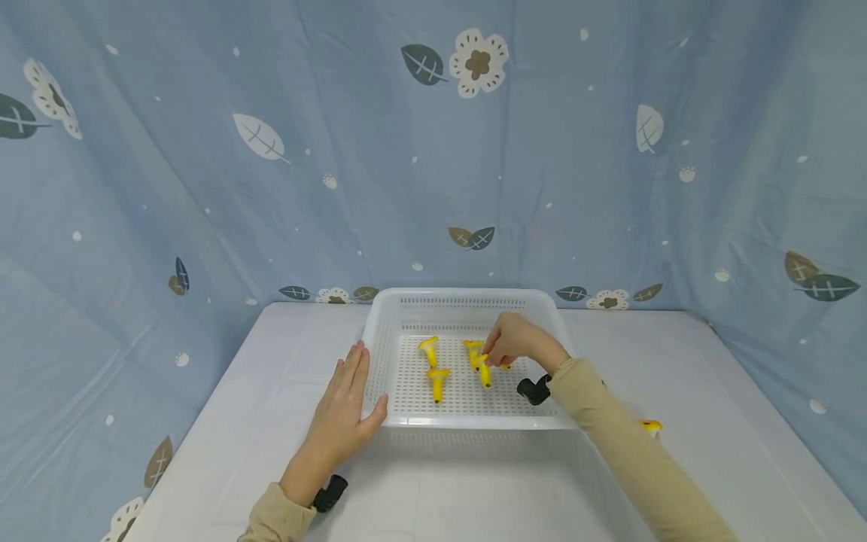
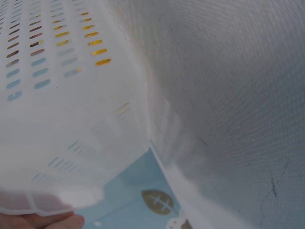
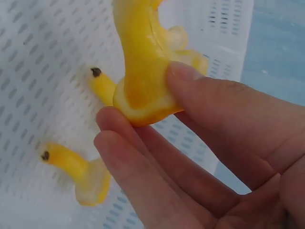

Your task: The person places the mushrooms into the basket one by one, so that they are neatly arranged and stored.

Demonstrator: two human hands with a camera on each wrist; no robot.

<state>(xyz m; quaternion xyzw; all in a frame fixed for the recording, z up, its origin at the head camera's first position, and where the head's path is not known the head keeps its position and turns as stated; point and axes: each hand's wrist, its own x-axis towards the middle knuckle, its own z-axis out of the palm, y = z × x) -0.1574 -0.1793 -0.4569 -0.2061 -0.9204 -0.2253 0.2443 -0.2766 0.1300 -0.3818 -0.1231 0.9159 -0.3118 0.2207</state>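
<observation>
My right hand (image 1: 516,339) is over the white plastic basket (image 1: 474,423), pinching a yellow mushroom (image 3: 138,52) between thumb and fingers. Its flared end is in the grip. Below it, in the right wrist view, two more yellow mushrooms with dark stem tips lie on the perforated floor. On the basket's left side in the head view are a yellow mushroom (image 1: 429,351) and another mushroom (image 1: 437,385) just nearer. The right hand partly hides others. My left hand (image 1: 339,418) rests at the basket's left rim, fingers straight; its fingertips (image 2: 66,222) show beneath that rim.
A yellow piece (image 1: 650,426) lies on the white table (image 1: 684,376) right of the basket, partly behind my right forearm. Small black devices sit at both wrists. A blue patterned curtain (image 1: 379,150) hangs behind and beside the table.
</observation>
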